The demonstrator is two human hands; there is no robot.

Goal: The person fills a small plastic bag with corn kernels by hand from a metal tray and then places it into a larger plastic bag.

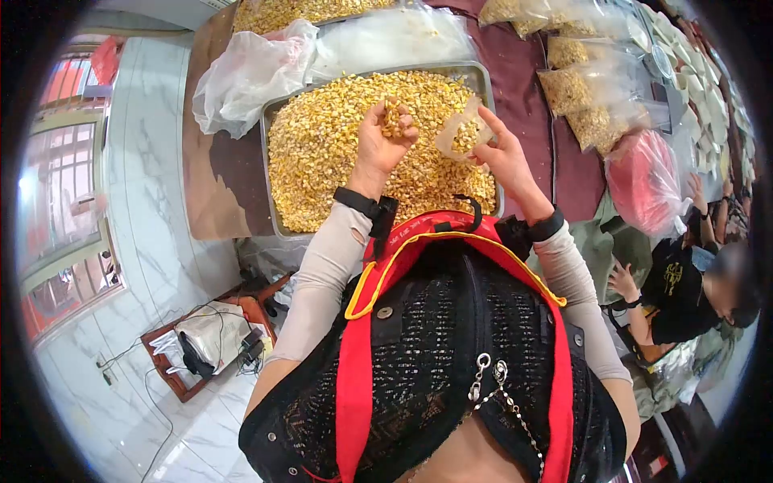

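Observation:
A deep metal tray [269,173] holds a broad heap of yellow dried corn kernels [318,153]. Above the heap, my left hand [382,145] is cupped with its fingers curled around a small handful of kernels. To its right, my right hand [507,157] grips the rim of a small clear plastic bag [449,138] between thumb and fingers. Some kernels lie inside this bag, and its mouth faces roughly toward my left hand. A short gap separates the left hand from the bag.
Crumpled clear plastic bags [250,76] lie behind the tray, with another corn-filled tray [302,12] beyond. Filled bags of kernels [568,88] and a red plastic bag [642,181] sit at right. A co-worker [684,282] is at far right. A low wooden stand [185,390] holds cables.

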